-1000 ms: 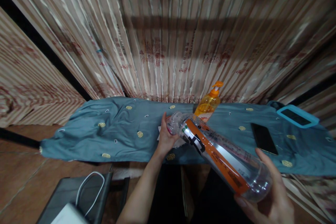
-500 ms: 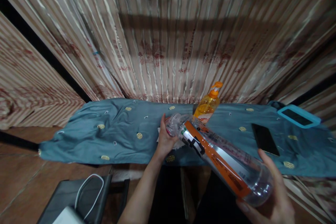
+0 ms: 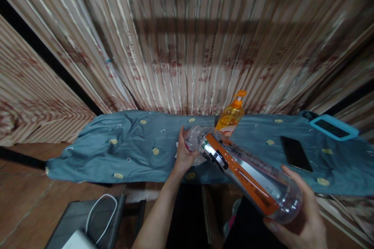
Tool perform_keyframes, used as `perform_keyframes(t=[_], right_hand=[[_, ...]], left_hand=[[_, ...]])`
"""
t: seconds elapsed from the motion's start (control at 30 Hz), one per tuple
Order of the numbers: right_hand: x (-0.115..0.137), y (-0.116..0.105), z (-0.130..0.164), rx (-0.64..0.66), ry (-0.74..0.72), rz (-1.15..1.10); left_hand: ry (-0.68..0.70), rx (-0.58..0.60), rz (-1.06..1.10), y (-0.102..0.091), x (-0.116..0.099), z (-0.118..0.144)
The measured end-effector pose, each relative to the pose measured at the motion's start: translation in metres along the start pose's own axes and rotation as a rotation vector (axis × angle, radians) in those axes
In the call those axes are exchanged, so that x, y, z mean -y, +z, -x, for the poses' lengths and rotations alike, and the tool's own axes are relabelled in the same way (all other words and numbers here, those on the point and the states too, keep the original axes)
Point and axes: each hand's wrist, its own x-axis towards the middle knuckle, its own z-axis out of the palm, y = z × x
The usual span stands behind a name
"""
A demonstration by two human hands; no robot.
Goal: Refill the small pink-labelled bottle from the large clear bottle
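A large clear plastic bottle [image 3: 242,173] with an orange and silver label lies slanted across my view, above the cloth-covered table. My right hand [image 3: 304,214] grips its wide base, thumb below and fingers on the far side. At the upper left end, my left hand [image 3: 184,153] is closed around clear, ridged plastic with a bit of pink; whether this is the bottle's neck or a separate small piece, I cannot tell. Something white and thin [image 3: 199,160] lies under that end, partly covered. Just behind the bottle stands an orange pump bottle [image 3: 230,118] of yellow liquid.
The blue-green cloth [image 3: 140,163] with pineapple prints covers the narrow table. On its right lie a black phone [image 3: 296,153] and a light-blue framed object [image 3: 334,127]. A striped curtain [image 3: 187,46] hangs behind. At lower left is a dark stool [image 3: 73,218] with a white cable [image 3: 101,218].
The bottle's base and my right hand have shifted slightly up and left. My left hand keeps almost the same place and hold. The view has moved a little.
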Motion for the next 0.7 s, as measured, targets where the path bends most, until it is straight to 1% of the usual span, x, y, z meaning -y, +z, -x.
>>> perform_keyframes(t=[0.07, 0.17, 0.47, 0.7], right_hand=[[0.004, 0.003, -0.001, -0.013, -0.004, -0.011], [0.008, 0.004, -0.001, 0.001, -0.006, -0.005], [0.0, -0.002, 0.002, 0.025, -0.054, 0.119], [0.002, -0.002, 0.002, 0.043, -0.06, 0.129]], left_hand=[[-0.006, 0.003, -0.012, 0.0, -0.001, 0.0], [0.001, 0.013, -0.023, -0.001, -0.002, 0.0], [0.019, 0.011, 0.029, -0.001, 0.008, 0.002], [0.021, 0.013, 0.012, -0.003, 0.006, 0.003]])
